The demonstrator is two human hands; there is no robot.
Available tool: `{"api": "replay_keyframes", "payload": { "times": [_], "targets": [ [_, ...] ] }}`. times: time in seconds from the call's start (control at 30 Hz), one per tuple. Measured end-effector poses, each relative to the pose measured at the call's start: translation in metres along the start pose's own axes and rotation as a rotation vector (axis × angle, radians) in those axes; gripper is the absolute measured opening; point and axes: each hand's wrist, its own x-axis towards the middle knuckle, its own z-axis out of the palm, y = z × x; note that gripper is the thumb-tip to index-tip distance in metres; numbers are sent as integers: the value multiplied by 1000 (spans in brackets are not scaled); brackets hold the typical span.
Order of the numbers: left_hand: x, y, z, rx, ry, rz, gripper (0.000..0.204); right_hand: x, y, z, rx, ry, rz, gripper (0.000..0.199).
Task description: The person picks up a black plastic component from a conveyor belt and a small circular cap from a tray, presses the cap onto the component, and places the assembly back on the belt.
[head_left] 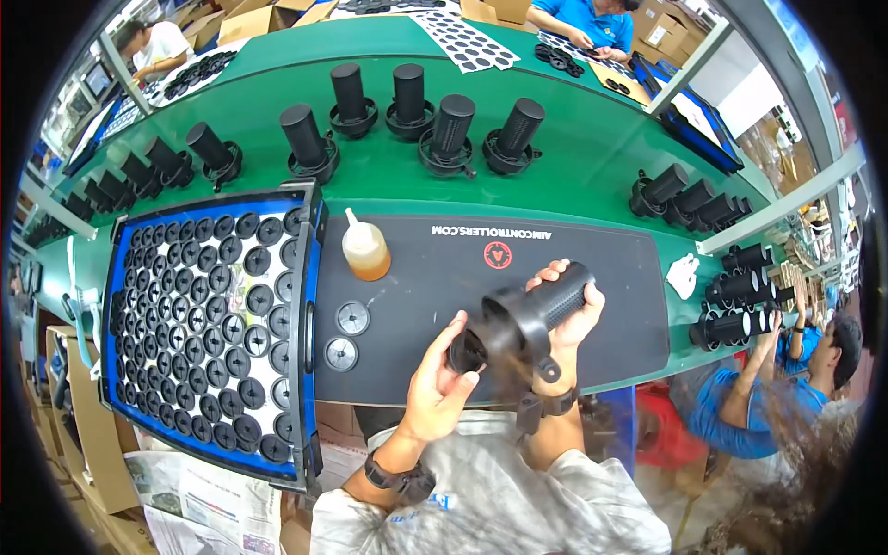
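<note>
My right hand (581,319) is wrapped round a black cylindrical housing (561,298) with a perforated body, a wide ring and a small lug. It is tilted, with its ring end toward my left hand. My left hand (437,393) pinches a black round cap (466,351) between thumb and fingers, close to the ring end; whether the two touch I cannot tell. Left of my hands, two black discs, an upper disc (352,317) and a lower disc (341,353), lie on the dark mat (592,370). Behind them stands a squeeze bottle (367,248) of amber liquid.
A blue-lined tray (310,370) full of black discs stands at left. Several similar housings (453,129) line the green bench (398,194). More housings (731,296) and a crumpled white cloth (683,276) are at right. A co-worker in blue (740,412) sits at right; others work across.
</note>
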Motion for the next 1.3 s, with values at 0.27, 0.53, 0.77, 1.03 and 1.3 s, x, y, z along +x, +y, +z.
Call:
{"api": "replay_keyframes", "payload": {
  "times": [0.27,0.53,0.77,1.03,1.3],
  "targets": [
    [-5,-3,-11,-81,-31,14,67,7,2,-10,74,-13,17,44],
    [-5,-1,-10,-90,32,73,69,-5,5,-11,-228,19,17,56],
    [-3,-8,-13,-108,98,53,71,-1,4,-19,-75,125,-139,53],
    [-5,-13,-26,-119,126,108,70,1,-5,1,-298,85,43,51],
    [-8,-11,-27,132,125,187,67,8,-14,-6,-92,-79,-101,44]
  ]
}}
